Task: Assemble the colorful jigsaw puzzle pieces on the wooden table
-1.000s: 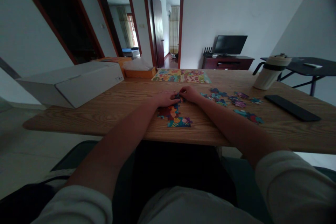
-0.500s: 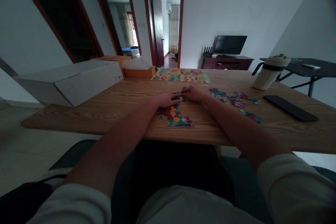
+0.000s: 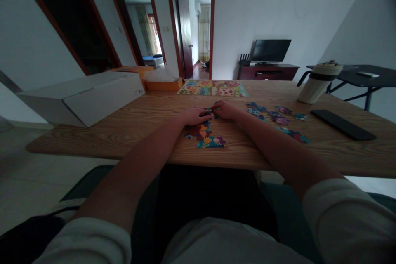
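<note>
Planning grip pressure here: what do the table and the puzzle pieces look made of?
Table: wood or wood-look laminate, matte, with clear grain lines. Puzzle pieces: apparently printed cardboard, thin and flat with colourful faces; too dim to confirm.

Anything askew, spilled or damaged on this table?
Nothing stands out. Loose puzzle pieces lie scattered right of the hands, the white jug stands upright, and the joined puzzle section lies flat on the table.

Colorful joined puzzle section flat on table, near edge.

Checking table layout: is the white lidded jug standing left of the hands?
No, the white lidded jug stands far to the right of both hands on the wooden table.
</note>
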Action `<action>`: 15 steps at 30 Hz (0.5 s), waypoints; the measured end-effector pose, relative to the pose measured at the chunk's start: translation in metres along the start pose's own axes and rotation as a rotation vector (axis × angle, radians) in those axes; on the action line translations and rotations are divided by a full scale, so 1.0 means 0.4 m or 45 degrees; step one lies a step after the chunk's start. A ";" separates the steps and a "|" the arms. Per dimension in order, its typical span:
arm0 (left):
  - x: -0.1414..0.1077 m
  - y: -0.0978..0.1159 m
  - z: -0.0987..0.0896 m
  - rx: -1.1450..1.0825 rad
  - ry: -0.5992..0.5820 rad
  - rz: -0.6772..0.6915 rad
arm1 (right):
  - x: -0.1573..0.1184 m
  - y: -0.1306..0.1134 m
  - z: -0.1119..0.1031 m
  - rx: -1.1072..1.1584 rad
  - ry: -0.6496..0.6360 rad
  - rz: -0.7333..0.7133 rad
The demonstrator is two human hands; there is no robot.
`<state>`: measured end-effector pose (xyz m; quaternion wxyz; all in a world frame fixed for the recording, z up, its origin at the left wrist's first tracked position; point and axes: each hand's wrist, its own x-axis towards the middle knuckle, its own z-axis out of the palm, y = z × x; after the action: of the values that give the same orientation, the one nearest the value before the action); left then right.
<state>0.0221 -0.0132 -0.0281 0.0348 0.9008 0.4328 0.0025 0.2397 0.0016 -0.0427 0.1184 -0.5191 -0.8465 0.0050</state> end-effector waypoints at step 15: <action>0.006 -0.040 0.004 -0.029 0.042 -0.098 | 0.011 -0.020 0.016 0.097 0.030 0.017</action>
<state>0.0113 -0.0014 -0.0308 0.0381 0.8829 0.4675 0.0210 0.2293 0.0023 -0.0472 0.1482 -0.5197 -0.8408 0.0318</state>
